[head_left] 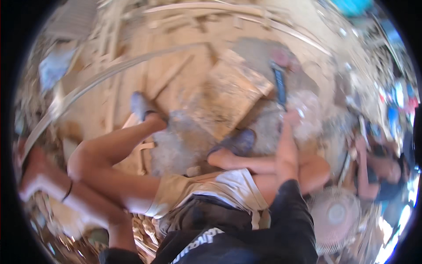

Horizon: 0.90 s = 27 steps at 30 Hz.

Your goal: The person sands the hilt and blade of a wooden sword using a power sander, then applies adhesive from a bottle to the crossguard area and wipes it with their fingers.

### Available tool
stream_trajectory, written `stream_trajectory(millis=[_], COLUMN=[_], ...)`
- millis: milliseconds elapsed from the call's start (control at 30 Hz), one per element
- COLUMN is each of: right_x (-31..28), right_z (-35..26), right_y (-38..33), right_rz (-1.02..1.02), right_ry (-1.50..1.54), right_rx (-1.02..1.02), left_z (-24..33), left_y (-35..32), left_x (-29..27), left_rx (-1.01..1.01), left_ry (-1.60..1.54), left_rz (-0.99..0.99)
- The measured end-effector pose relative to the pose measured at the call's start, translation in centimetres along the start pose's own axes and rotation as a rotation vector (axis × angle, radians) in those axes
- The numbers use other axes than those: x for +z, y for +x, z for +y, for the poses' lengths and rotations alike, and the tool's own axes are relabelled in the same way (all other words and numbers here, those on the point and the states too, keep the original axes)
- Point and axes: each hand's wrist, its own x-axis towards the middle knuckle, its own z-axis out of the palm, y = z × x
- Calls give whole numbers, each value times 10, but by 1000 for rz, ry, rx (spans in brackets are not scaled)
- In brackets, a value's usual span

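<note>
At the far left, my left hand (33, 169) is closed around the near end of a long, thin wooden strip (101, 77). The strip runs up and away across the ground and looks curved. My right hand (290, 118) reaches forward and grips a long tool with a dark blue and black body (279, 86); motion blur hides its exact kind. Between my feet and that tool lies a thick, worn wooden block (231, 97), its top stained and scuffed. The far end of the strip passes beyond the block's left corner, apart from the tool.
My slippered feet flank the block's near side. Wood strips (237, 6) lie along the far ground. A round fan (335, 215) stands by my right side. Another person (382, 171) sits at the right. A reddish object (281, 57) lies past the tool.
</note>
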Motion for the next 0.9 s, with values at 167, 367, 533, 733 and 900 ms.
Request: stream_trajectory(millis=[167,367,533,733,900], right_x=[6,-172,-376,-497,-491], right_z=[26,-57,-184,-272,-297], right_y=[26,-55,-274,-406,-425], right_rz=[-95,395,272,729,891], right_ry=[-54,1010,1445,1067,876], right_rx=[-88,108,-538,-1245,-1146], left_z=[4,9,18,24,26], left_y=[-22,-60,-78,-101,-102], left_x=[51,96,119,123,125], left_rx=[105,128,177,198,202], left_ry=[-139,-104,-98,-47,-69], left_rz=[-70,119,127,51,172])
